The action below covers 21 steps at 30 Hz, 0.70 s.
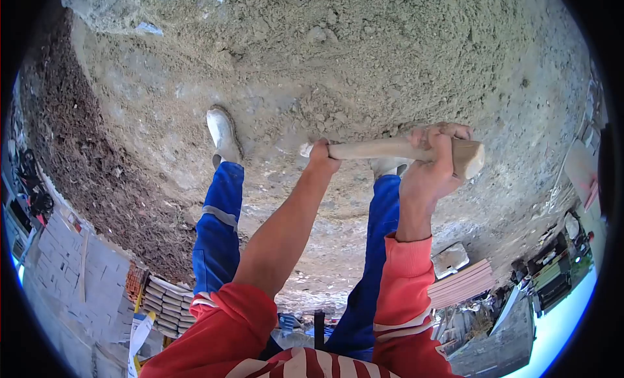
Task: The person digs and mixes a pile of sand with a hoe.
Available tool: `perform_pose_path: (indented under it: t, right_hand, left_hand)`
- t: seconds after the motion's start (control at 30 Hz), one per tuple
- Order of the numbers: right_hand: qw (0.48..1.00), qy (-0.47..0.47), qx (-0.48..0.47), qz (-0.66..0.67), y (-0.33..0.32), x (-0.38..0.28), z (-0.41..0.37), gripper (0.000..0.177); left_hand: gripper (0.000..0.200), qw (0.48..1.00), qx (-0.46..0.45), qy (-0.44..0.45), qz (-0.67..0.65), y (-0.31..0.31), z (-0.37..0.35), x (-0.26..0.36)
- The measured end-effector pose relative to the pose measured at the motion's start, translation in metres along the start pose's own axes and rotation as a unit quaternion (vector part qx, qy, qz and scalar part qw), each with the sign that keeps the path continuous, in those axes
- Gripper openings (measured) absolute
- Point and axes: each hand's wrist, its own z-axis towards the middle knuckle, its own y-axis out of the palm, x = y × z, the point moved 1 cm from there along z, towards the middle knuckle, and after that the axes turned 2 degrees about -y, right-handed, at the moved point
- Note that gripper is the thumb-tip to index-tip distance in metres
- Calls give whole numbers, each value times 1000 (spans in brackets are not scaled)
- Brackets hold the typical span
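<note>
A thick wooden handle is held almost level in front of my body. My left hand is closed round its thinner left end. Near the thick right end, my right hand grips it, its fingers slightly blurred. The handle's broad pale end sticks out to the right of that hand. Under and beyond the handle lies rough, crumbly earth. What may be fitted at either end of the handle cannot be made out clearly.
My white boots stand on the dirt. Dark reddish soil lies at the left. Stacked bags and a paved area are at lower left; corrugated sheets and a pale block at lower right.
</note>
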Motion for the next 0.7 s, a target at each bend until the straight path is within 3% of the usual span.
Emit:
perform_pose_path:
  t: [0.07, 0.17, 0.23, 0.3, 0.33, 0.37, 0.4, 0.47, 0.57, 0.63, 0.67, 0.7]
  right_hand:
    - [999, -40, 7, 22, -16, -58, 41, 14]
    - [995, -64, 23, 71, -33, -148, 78, 10]
    - [985, -85, -88, 123, -62, -215, 91, 6]
    - [976, -115, -132, 128, -90, -283, 116, 4]
    - [970, -120, -163, 137, -110, -310, 134, 5]
    - [962, -165, -165, 144, -121, -325, 151, 5]
    - [953, -204, -169, 147, -126, -335, 171, 7]
    - [965, -175, -120, 155, -128, -353, 208, 8]
    - [977, -78, -152, 126, -126, -336, 245, 7]
    - [985, 13, -140, 97, -104, -296, 217, 10]
    - [988, 54, -125, 76, -88, -269, 192, 10]
    - [990, 88, -92, 56, -81, -237, 164, 12]
  left_hand:
    - [22, 998, -18, -7, 63, 70, -38, -33]
    - [20, 997, -70, 4, 34, 109, -125, -78]
    - [18, 994, -109, -4, -7, 126, -191, -117]
    - [16, 987, -149, -25, -46, 154, -237, -157]
    - [15, 973, -220, -28, -64, 173, -251, -181]
    - [15, 953, -289, -33, -85, 191, -264, -202]
    - [15, 952, -289, -39, -90, 208, -275, -219]
    - [14, 945, -299, 1, -133, 241, -294, -238]
    - [11, 948, -264, -3, -176, 208, -277, -243]
    - [12, 950, -253, 28, -183, 139, -259, -232]
    - [14, 959, -201, 39, -194, 99, -239, -223]
    - [17, 954, -221, 59, -197, 50, -214, -215]
